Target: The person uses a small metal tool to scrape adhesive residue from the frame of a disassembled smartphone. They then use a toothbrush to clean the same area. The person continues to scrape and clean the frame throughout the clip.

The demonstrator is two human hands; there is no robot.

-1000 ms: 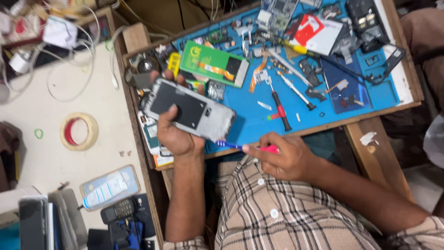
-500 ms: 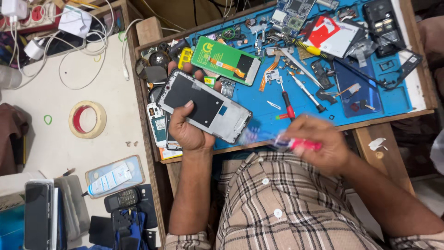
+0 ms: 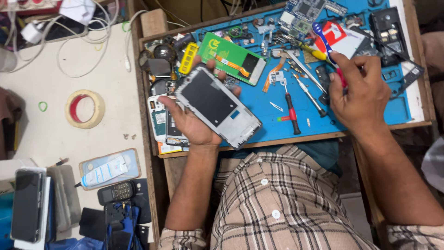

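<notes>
A tape roll (image 3: 84, 108) lies aside on the white table (image 3: 55, 139). The left hand (image 3: 194, 122) cradles the phone frame (image 3: 217, 105) face-up for access, above the blue mat (image 3: 263, 115). The right hand (image 3: 358, 95) pinches a toothbrush (image 3: 326, 39), bristles raised.

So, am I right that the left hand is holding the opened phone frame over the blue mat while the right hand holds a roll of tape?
Not quite: in the head view the right hand holds a blue and pink toothbrush, not tape. The roll of tape lies untouched on the white table. The left hand does hold the opened phone frame over the blue mat.
</notes>
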